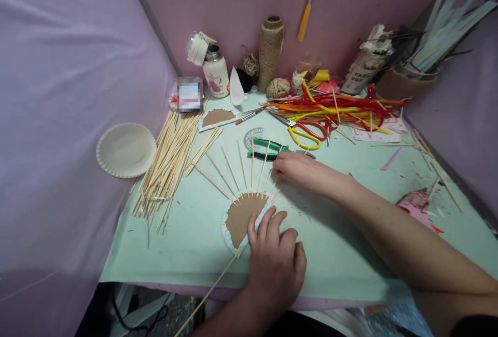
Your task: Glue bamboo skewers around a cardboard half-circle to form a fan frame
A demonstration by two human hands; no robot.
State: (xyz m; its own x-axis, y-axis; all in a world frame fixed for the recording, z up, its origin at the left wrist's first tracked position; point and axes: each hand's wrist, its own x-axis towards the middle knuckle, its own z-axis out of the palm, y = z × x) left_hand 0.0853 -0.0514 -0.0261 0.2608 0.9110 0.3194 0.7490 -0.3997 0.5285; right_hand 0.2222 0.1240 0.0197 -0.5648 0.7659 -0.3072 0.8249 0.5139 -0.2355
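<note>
A brown cardboard half-disc (241, 213) lies on a pale round paper piece near the table's front, with several thin wooden sticks (233, 168) fanning out from its upper edge. My left hand (277, 258) rests flat on the table with its fingertips on the half-disc's right part, fingers stretched out. My right hand (301, 170) reaches in from the right and lies at the right end of the fan, touching the outermost sticks; its fingers are curled down and what they hold is hidden. A single long stick (212, 289) runs off the table's front edge.
A bundle of loose sticks (169, 163) lies left, beside a white paper plate (125, 149). Green-handled pliers (268, 149), yellow and red scissors (307, 133), pipe cleaners (342, 108), twine spools (271, 51) and a bottle (216, 72) crowd the back. Purple cloth walls enclose the green table (342, 254).
</note>
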